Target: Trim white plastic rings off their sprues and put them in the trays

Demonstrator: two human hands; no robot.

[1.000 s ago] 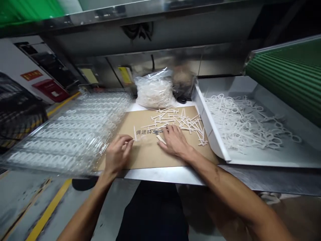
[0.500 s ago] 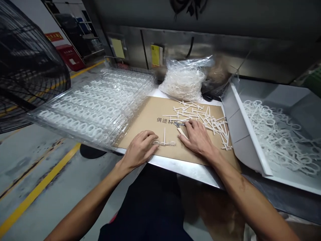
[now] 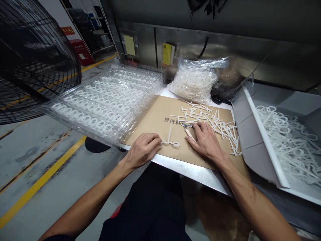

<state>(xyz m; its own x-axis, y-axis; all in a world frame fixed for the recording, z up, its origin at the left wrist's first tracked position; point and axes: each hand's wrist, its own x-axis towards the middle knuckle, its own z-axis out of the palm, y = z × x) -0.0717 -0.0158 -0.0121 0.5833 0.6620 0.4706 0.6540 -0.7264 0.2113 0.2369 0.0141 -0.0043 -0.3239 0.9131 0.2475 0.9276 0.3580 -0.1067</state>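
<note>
My left hand (image 3: 144, 150) pinches one end of a white plastic moulding (image 3: 170, 134), just above the cardboard sheet (image 3: 142, 125). This piece has a long thin stem, and a small ring shows at its right end; its left end is hidden by my fingertips. To the right, my right hand (image 3: 207, 140) is closed around a pair of nippers (image 3: 191, 135) with cream handles, the metal jaws pointing away and left, apart from the moulding. Beyond that hand lies a loose pile of bare white sprue stems (image 3: 220, 127).
Stacked clear plastic trays (image 3: 100, 100) with rows of white rings stand left. A clear bag (image 3: 193, 83) of white parts sits behind the cardboard. On the right, a grey bin (image 3: 265, 140) holds ringed mouldings. A large fan (image 3: 50, 60) stands far left.
The view has swung left and down. My left hand has brought the moulding nearer the right hand, and its stem now leans slightly. The right hand keeps the nippers in place.
</note>
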